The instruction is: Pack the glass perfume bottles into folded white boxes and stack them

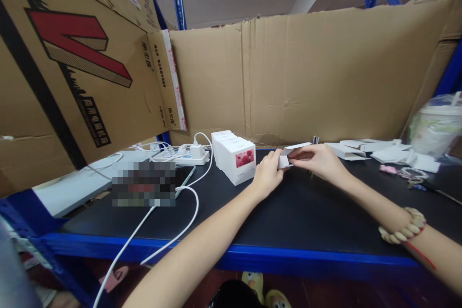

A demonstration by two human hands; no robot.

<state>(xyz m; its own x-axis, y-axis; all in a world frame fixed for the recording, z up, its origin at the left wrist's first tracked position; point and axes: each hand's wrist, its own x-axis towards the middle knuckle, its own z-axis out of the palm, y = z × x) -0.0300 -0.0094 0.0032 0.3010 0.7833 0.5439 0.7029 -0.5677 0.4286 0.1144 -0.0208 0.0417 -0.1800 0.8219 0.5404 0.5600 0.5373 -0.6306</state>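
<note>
Between my two hands, above the black tabletop, is a small white box with a raised flap. My left hand is wrapped round its left side. The fingers of my right hand are pressed together at the box's right edge, under the flap. Just left of my left hand stands a row of white boxes; the front one bears a red flower picture. What lies inside the held box is hidden.
Flattened white cartons, keys with a ring and a bagged cup lie at the right. A power strip with white cables and a partly blurred tablet are at the left. Cardboard walls stand behind.
</note>
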